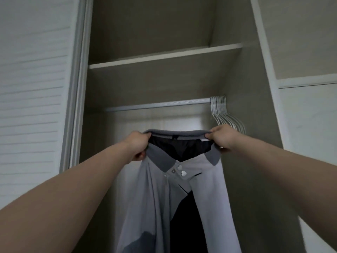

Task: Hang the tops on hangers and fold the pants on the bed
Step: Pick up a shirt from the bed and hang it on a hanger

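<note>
In front of the open wardrobe, a grey polo shirt [160, 194] hangs in the air below the clothes rail [156, 105], held up by its neck opening. The left hand [138, 145] has its fingers curled tight round the left end of the darker grey collar [160, 159]. The right hand [221, 136] pinches the right end in the same way, so the neck is stretched wide between them.

A small dark label [175, 137] sits inside the back of the neck, but it is too small and blurred for any writing to be read. Two white heart-shaped buttons [183, 173] show on the placket just under the collar. The inside of the shirt looks black, and a dark panel runs down its front. The hem is cut off by the lower edge of the picture.

A bunch of white hangers [220, 114] is pushed to the right end of the rail, their lower parts hidden behind the right hand. A shelf [164, 56] crosses the wardrobe above the rail. A louvred door [32, 106] stands at the left.
</note>
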Action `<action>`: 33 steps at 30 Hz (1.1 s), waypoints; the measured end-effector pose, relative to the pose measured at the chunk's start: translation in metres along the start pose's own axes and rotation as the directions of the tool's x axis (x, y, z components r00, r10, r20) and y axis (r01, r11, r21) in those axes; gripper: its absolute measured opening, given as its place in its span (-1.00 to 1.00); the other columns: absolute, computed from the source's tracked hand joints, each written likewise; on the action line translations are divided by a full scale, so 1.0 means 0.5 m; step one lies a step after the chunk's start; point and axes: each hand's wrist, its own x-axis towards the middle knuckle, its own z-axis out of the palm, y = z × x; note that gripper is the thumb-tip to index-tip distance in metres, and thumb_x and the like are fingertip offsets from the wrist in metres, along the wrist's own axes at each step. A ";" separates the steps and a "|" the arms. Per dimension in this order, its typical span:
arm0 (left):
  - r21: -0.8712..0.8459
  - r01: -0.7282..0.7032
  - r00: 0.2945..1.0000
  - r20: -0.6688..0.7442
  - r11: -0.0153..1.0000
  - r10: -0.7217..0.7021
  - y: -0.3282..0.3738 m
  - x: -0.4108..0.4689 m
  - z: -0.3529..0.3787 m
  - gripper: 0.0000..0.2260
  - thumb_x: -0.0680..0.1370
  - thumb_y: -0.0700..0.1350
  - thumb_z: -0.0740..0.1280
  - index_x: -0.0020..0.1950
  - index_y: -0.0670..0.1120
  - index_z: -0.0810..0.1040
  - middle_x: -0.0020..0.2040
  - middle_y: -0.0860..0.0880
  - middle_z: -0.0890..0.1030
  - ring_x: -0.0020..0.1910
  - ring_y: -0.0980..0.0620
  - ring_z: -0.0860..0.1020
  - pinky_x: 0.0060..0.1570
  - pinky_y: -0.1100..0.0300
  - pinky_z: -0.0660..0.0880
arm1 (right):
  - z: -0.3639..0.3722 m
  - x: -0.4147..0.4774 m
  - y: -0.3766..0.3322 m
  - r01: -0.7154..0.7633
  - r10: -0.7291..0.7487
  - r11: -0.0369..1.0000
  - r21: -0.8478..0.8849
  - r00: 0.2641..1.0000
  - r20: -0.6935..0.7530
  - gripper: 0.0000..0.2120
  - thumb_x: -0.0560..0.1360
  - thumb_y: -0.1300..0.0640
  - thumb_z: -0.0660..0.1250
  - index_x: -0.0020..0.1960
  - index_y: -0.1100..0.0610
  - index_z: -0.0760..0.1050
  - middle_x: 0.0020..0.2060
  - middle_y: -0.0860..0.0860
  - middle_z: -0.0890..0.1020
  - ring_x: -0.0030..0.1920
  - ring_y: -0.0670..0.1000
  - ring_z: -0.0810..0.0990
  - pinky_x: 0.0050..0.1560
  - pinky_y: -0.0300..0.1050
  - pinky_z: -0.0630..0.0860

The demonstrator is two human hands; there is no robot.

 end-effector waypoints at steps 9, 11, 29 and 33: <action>-0.259 -0.043 0.998 0.028 0.965 0.051 0.006 0.118 0.123 -0.79 0.69 -0.21 0.10 -0.09 -0.16 0.45 -0.29 -0.16 0.55 -0.62 0.04 0.52 -0.55 0.19 0.55 | 0.013 0.103 0.040 0.130 -0.360 0.647 -0.751 0.921 -0.151 -0.81 0.55 0.12 0.25 0.03 0.19 0.58 0.03 0.22 0.64 0.04 0.24 0.62 -0.10 -0.09 0.42; -0.243 -0.084 0.995 0.031 0.966 0.094 0.013 0.134 0.150 -0.71 0.63 -0.33 0.06 -0.19 -0.21 0.50 -0.39 -0.17 0.57 -0.61 -0.04 0.54 -0.58 0.15 0.53 | 0.004 0.129 0.037 0.140 -0.540 0.442 -0.886 0.830 -0.138 -0.78 0.53 0.10 0.23 0.12 0.14 0.53 0.12 0.18 0.60 0.16 0.24 0.55 -0.01 -0.01 0.41; -0.091 -0.209 0.978 -0.024 0.974 0.208 0.022 0.220 0.240 -0.77 0.59 -0.33 0.09 -0.13 -0.22 0.52 -0.27 -0.19 0.58 -0.42 -0.13 0.55 -0.48 0.14 0.53 | -0.034 0.315 0.038 -0.053 -0.559 0.256 -0.965 0.806 -0.192 -0.64 0.58 0.33 0.14 0.30 0.16 0.55 0.23 0.16 0.59 0.25 0.23 0.57 0.09 0.03 0.52; -0.086 -0.207 0.978 -0.042 0.975 0.204 0.018 0.228 0.237 -0.77 0.57 -0.34 0.09 -0.07 -0.23 0.54 -0.25 -0.20 0.59 -0.42 -0.13 0.56 -0.49 0.16 0.53 | -0.051 0.318 0.012 -0.047 -0.532 0.431 -0.901 0.793 -0.296 -0.65 0.60 0.26 0.16 0.36 0.23 0.46 0.27 0.21 0.46 0.31 0.27 0.45 0.19 0.10 0.48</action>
